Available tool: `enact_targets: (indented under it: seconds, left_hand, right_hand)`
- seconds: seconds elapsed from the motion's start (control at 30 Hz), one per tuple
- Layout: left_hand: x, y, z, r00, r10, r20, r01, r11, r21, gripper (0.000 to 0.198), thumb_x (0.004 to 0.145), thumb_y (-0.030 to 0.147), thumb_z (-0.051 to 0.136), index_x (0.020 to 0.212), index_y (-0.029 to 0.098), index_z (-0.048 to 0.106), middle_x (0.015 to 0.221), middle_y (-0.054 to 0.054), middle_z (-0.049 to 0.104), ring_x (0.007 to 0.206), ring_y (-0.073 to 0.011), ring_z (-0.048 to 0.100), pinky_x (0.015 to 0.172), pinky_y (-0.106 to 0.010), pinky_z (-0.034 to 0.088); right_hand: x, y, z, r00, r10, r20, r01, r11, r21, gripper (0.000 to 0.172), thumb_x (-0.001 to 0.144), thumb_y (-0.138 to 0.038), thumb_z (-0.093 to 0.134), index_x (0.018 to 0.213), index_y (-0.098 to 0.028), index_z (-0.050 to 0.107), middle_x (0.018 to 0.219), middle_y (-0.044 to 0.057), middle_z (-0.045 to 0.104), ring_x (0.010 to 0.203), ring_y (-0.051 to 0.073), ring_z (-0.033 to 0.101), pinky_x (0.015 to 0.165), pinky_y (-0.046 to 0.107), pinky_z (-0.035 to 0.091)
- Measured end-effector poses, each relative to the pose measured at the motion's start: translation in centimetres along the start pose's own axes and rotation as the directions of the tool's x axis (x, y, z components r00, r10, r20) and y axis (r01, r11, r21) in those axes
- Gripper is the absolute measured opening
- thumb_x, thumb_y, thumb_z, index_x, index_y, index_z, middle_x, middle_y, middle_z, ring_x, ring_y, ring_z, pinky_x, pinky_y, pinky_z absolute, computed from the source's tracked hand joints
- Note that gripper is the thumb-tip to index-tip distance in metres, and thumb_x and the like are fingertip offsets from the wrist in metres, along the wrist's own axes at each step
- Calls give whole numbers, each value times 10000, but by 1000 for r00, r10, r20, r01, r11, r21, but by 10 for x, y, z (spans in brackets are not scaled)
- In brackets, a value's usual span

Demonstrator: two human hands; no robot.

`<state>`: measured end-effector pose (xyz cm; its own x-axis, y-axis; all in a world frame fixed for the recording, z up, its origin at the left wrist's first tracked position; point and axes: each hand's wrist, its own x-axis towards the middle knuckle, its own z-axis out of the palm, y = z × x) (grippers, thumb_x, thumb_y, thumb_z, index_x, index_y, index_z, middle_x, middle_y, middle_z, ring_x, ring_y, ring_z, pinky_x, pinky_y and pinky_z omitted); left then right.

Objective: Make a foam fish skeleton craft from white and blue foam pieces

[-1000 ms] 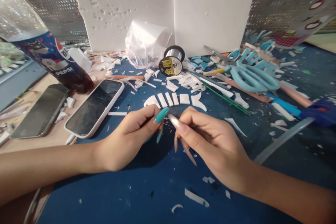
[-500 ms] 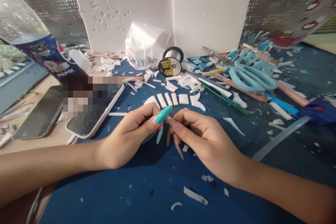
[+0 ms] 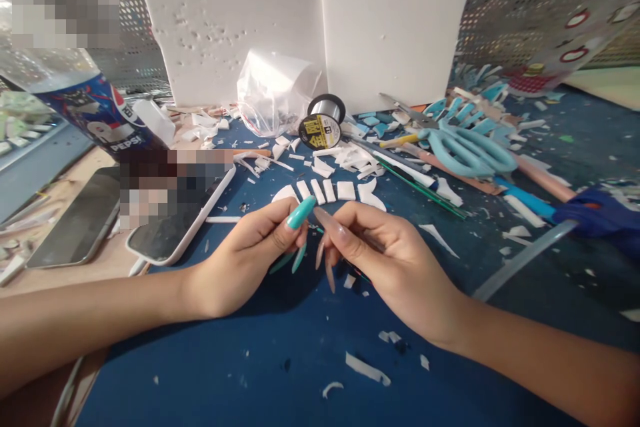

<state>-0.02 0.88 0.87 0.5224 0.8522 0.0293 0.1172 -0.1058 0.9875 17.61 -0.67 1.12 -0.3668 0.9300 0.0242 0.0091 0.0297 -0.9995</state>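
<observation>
The desk (image 3: 200, 373), dark blue and flat, is littered. A tall white foam board (image 3: 240, 13) stands upright at the rear; if pushed, it could topple onto the work in front.

The large clear plastic bottle with blue label (image 3: 107, 110) holds dark liquid and stands near a white-cased phone (image 3: 165, 220). A knock from the left forearm could tip it; whether it is capped cannot be told.

The left hand (image 3: 245, 253) and right hand (image 3: 405, 267) meet almost tip to tip. On each, thumb and fingers are pressed together; what, if anything, lies between them cannot be made out. In my judgement, the long nails could make a small or thin item slip.

Light-blue-handled scissors (image 3: 445, 132) lie among tools, well apart from the right hand. A black-rimmed spool with yellow-and-black label (image 3: 320, 130) rests on scraps and could roll if bumped.

The fish-shaped row of small flat white pieces (image 3: 329, 190) lies just beyond the fingers, the left hand partly covering its head end. A dropped knuckle could scatter it. Loose white foam scraps (image 3: 367, 369) could be mistaken for pieces.
</observation>
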Motion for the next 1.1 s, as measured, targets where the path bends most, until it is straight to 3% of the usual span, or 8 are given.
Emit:
enact_targets:
  seconds: [0.17,0.47,1.1]
  left_hand:
    - [1,1,0,1000,-3,-1,3,1000,27,279,939,313,369,707,172,432,642,37,373,561,-83,309,506,-200,305]
    - [1,-1,-1,998,-9,-66,13,998,59,258,940,311,366,739,171,451,651,37,384,544,-77,311,496,-190,315]
    - [1,-1,-1,999,-8,-34,9,999,45,264,948,305,351,747,167,450,659,37,388,573,-76,324,519,-191,314]
  right_hand:
    - [-1,0,-1,1000,-19,14,20,997,-72,240,893,-278,505,681,-173,547,587,-37,525,510,64,505,489,201,378]
    - [-6,0,-1,1000,-17,-4,16,996,-90,260,895,-314,502,678,-176,536,576,-40,503,471,61,510,444,198,381]
    - [-6,-2,-1,1000,5,5,-4,990,-137,289,900,-325,494,656,-171,514,542,-48,488,454,47,481,433,177,373]
